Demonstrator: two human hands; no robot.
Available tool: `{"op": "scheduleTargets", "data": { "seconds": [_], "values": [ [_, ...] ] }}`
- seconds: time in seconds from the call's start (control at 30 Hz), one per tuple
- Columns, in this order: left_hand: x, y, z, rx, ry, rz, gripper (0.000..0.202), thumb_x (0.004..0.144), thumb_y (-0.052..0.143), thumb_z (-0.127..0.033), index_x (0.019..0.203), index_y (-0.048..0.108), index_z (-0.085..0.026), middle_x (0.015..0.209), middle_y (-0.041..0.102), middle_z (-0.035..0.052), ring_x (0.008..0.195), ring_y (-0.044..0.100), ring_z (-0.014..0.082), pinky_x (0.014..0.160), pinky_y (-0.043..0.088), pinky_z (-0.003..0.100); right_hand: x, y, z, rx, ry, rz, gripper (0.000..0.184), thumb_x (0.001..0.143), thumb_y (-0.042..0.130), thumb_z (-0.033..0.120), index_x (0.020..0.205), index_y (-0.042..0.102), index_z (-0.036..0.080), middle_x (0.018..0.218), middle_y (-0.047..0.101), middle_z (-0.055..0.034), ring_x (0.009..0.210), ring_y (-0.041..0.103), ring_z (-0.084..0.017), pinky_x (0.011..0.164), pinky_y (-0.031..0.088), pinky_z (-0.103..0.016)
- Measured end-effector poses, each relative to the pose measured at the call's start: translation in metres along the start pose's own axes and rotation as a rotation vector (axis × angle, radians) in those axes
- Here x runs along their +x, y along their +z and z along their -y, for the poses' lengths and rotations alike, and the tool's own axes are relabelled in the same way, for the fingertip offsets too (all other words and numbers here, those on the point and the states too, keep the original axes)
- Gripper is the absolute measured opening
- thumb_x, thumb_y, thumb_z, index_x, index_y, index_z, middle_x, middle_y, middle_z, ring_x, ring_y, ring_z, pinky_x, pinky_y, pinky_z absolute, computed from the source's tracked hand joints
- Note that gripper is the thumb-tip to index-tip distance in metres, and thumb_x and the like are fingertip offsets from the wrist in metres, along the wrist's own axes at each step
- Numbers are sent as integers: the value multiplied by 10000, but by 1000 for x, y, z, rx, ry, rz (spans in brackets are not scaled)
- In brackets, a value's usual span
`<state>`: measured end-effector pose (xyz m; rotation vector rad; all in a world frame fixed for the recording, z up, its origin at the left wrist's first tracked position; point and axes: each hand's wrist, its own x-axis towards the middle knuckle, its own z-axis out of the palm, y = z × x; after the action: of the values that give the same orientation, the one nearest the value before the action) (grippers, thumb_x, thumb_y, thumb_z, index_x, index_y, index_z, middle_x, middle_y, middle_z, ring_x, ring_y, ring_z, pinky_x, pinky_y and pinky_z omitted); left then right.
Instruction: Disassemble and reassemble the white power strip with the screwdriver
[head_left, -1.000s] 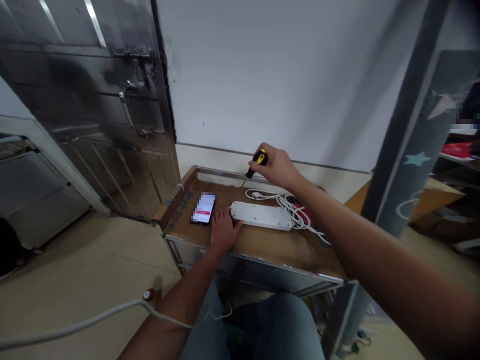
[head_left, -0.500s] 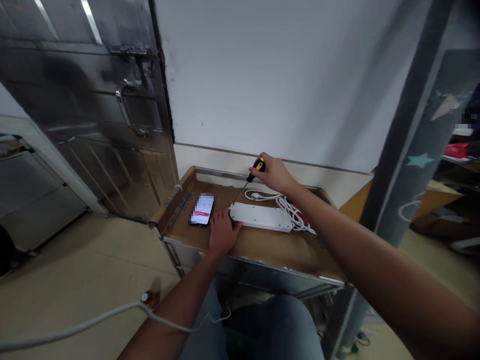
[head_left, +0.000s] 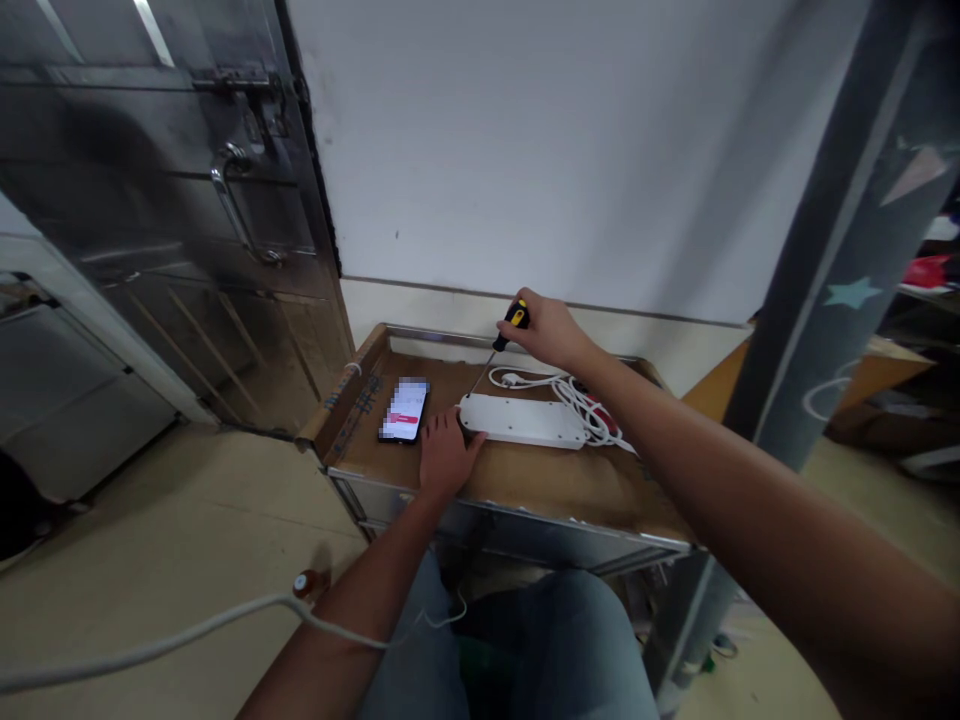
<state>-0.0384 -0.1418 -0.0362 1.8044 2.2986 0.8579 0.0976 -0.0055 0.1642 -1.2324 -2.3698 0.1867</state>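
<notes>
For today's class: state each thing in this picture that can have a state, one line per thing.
Right hand: closed on the screwdriver
Screwdriver: grip held, shaft tilted down, tip near the strip's end
Left hand: resting on the board against the strip
Power strip: lying flat
Phone: face up, screen lit
White cable: loosely bunched
Metal door: apparently shut

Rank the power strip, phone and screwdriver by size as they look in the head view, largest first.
1. White power strip
2. Phone and screwdriver: too close to rank; the screwdriver looks longer but far thinner.
</notes>
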Motion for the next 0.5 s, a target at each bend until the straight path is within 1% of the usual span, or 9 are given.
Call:
{"op": "scheduleTargets", "data": {
  "seconds": [0.13, 0.23, 0.3, 0.37, 0.43, 0.5],
  "values": [
    [0, -1, -1, 17, -11, -8, 626, 1016, 604, -563, 1468, 515, -139, 1488, 614, 190, 1399, 545, 349, 1179, 419, 479, 1, -3, -2, -34, -16, 34, 342, 985, 612, 364, 1214, 606, 110, 1037, 700, -129, 819, 551, -152, 798, 396, -272],
    [0, -1, -2, 23, -6, 2, 621, 1016, 606, -558, 1463, 515, -138, 1485, 616, 188, 1400, 542, 349, 1179, 418, 481, 7, -9, 3, -55, -100, 101, 421, 990, 628, 367, 1338, 569, 138, 1083, 704, -117, 868, 578, -160, 835, 415, -277],
    [0, -1, -1, 20, 1, 3, 612, 1018, 603, -552, 1464, 512, -143, 1489, 614, 184, 1407, 534, 350, 1188, 409, 483, 15, -13, 10, -71, -177, 164, 432, 989, 641, 345, 1375, 563, 165, 1134, 706, -103, 924, 595, -160, 869, 423, -272],
    [1, 0, -1, 21, -1, 4, 606, 1021, 600, -551, 1465, 513, -148, 1490, 615, 182, 1409, 532, 350, 1190, 408, 481, 24, -17, 20, -97, -233, 234, 391, 982, 651, 305, 1345, 598, 171, 1182, 704, -99, 976, 603, -157, 897, 425, -267],
    [1, 0, -1, 29, -12, 6, 610, 1021, 601, -549, 1471, 512, -146, 1494, 614, 183, 1407, 537, 351, 1188, 414, 481, 33, -21, 31, -133, -261, 308, 385, 951, 677, 253, 1325, 630, 173, 1200, 706, -95, 987, 606, -153, 894, 425, -265],
    [1, 0, -1, 36, -21, 10, 616, 1022, 604, -543, 1477, 510, -139, 1502, 611, 185, 1409, 540, 352, 1187, 419, 485, 42, -26, 40, -173, -270, 379, 438, 900, 695, 171, 1335, 645, 186, 1202, 712, -82, 971, 610, -149, 871, 427, -264]
  ]
}}
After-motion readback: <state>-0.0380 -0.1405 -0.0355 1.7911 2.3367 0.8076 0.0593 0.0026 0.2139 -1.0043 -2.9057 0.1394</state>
